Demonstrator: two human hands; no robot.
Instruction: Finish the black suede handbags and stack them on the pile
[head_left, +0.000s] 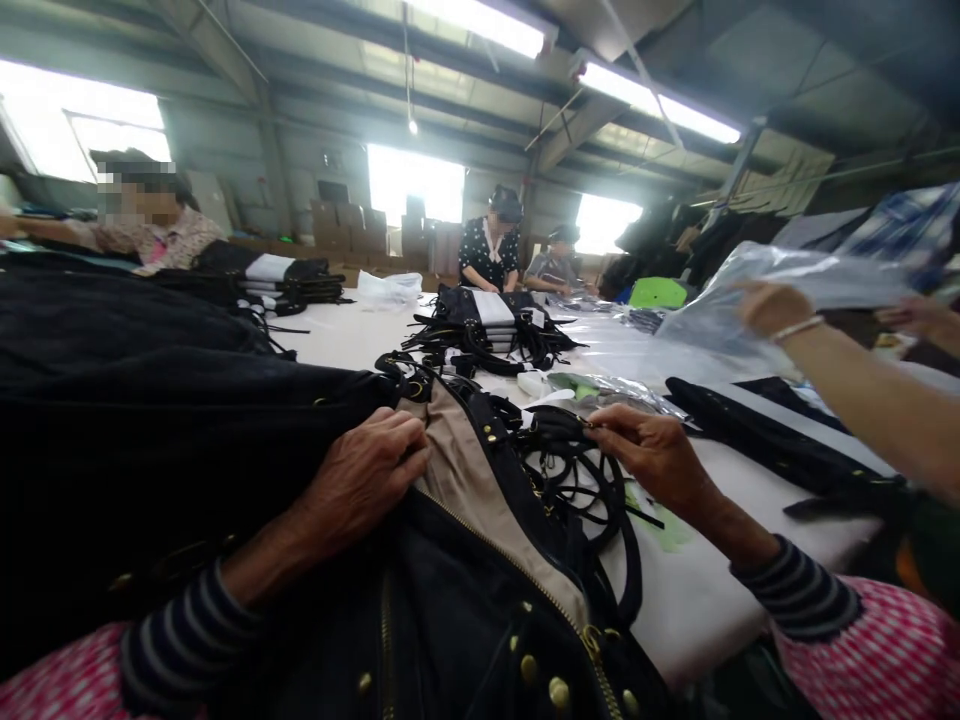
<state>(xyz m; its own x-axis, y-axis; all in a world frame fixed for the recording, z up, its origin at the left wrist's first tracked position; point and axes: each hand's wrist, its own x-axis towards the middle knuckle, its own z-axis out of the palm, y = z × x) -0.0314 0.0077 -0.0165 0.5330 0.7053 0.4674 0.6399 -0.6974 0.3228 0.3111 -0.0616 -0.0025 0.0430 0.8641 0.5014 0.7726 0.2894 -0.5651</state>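
In front of me lies a black handbag (465, 590) with gold studs. Its brass zipper is undone, so the beige lining (465, 470) shows. My left hand (367, 465) is closed on the bag at the far end of the opening, fingers curled over the edge. On the other side, my right hand (652, 450) pinches a black strap (559, 425) between thumb and fingers. More thin black straps hang in loops below it, and a thick handle (630, 575) curves down beside the bag.
More black bags (172, 340) are heaped at the left. Stacked bags with white wraps (491, 310) stand on the white table (322, 340). At the right a co-worker's hand (780, 305) holds clear plastic (712, 300) above another black bag (780, 440). Other people work farther back.
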